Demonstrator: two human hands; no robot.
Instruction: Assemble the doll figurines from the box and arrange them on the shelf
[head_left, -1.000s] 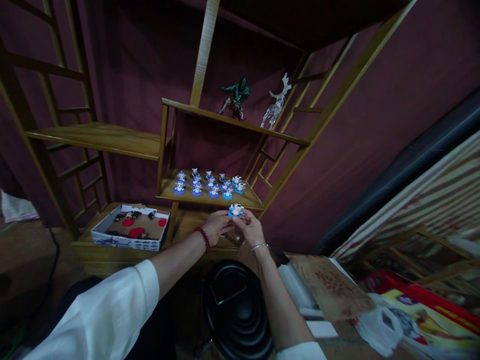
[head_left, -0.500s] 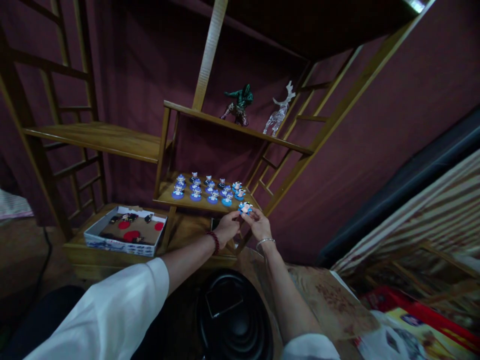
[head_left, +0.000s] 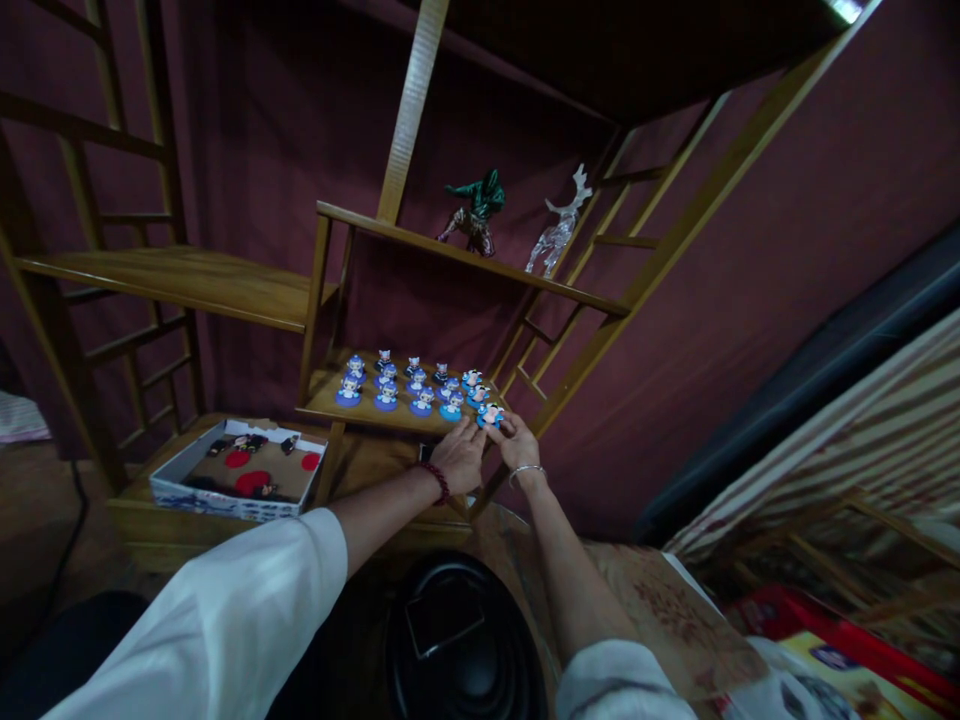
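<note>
At the right front corner of the small middle shelf (head_left: pixel 360 408) is a blue-and-pink figurine (head_left: pixel 491 415) on a round blue base. My right hand (head_left: pixel 519 443) grips it from the right, thumb and fingers at its base. My left hand (head_left: pixel 459 457) lies just left of it at the shelf's front edge, fingers stretched out; whether its fingertips touch the figurine I cannot tell. Behind, several small figurines (head_left: pixel 421 402) on purple and blue bases stand in rows. Darker ones (head_left: pixel 413 367) line the back.
An open box (head_left: pixel 161 492) with small dark figures and red discs rests on the lower left ledge. Above stand a green-clad action figure (head_left: pixel 480 205) and a clear deer figurine (head_left: pixel 559 235). A round black object (head_left: pixel 465 640) stands below my arms, before the wooden shelf unit.
The figurine has come down slightly to the shelf's front corner in my right hand. My left hand's fingers have straightened and come away from their pinch. The view has shifted slightly.
</note>
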